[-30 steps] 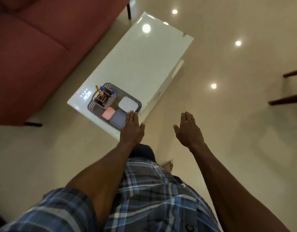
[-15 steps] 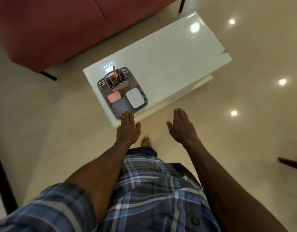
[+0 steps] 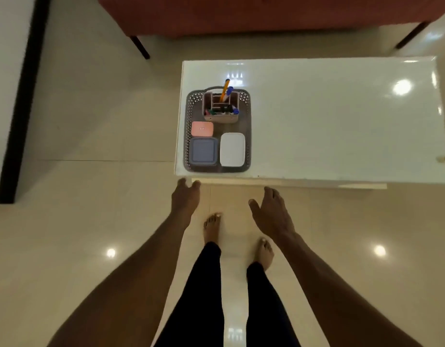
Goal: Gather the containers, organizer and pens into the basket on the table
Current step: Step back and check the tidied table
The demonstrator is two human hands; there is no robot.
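A grey perforated basket (image 3: 248,126) sits at the left end of the white glossy table (image 3: 341,121). Inside it stand a beige organizer (image 3: 221,116) with several pens (image 3: 226,90), a pink container (image 3: 202,129), a blue container (image 3: 203,151) and a white container (image 3: 232,149). My left hand (image 3: 185,199) hovers just below the table's near edge, fingers loosely apart, holding nothing. My right hand (image 3: 270,211) hangs open to its right, also holding nothing. Neither hand touches the basket.
A red sofa (image 3: 266,13) on dark legs stands behind the table. The floor is glossy cream tile with light reflections. A dark vertical strip (image 3: 21,101) runs along the far left. My bare feet (image 3: 212,227) stand on the floor in front of the table.
The view has swung so the table now lies square in front of me. Both hands have drawn back from the basket to below the table edge.
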